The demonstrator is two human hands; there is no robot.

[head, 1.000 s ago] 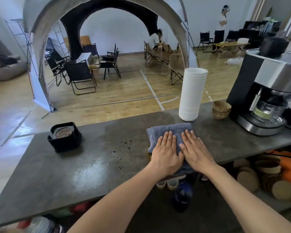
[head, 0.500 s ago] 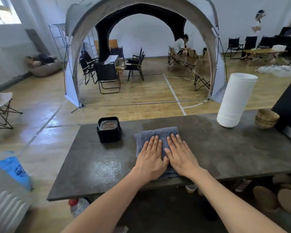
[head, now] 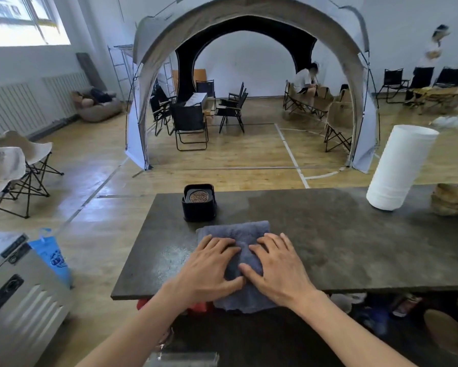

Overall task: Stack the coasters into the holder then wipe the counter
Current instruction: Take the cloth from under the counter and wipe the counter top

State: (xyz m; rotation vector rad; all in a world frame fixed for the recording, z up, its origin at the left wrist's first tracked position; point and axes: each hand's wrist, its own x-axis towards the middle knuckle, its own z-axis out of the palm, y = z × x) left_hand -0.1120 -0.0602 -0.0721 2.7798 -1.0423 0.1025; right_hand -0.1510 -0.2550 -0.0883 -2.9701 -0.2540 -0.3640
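Observation:
A folded grey cloth (head: 235, 230) lies on the dark stone counter (head: 328, 239) and hangs a little over its near edge. My left hand (head: 209, 266) and my right hand (head: 278, 263) both press down on the cloth, fingers bent and bunching the fabric between them. Just beyond the cloth, at the counter's far edge, stands the black square coaster holder (head: 199, 205) with round patterned coasters (head: 199, 196) stacked inside it.
A tall white stack of cups (head: 397, 168) and a pile of brown bowls (head: 451, 199) stand at the right of the counter. A metal appliance (head: 18, 295) and a blue bag (head: 53, 256) stand left of it. Folding chairs, a tent and people fill the room behind.
Both hands have slid the cloth leftward along the counter to just in front of the holder. Their fingers went from flat to curled into the fabric. The view has turned left.

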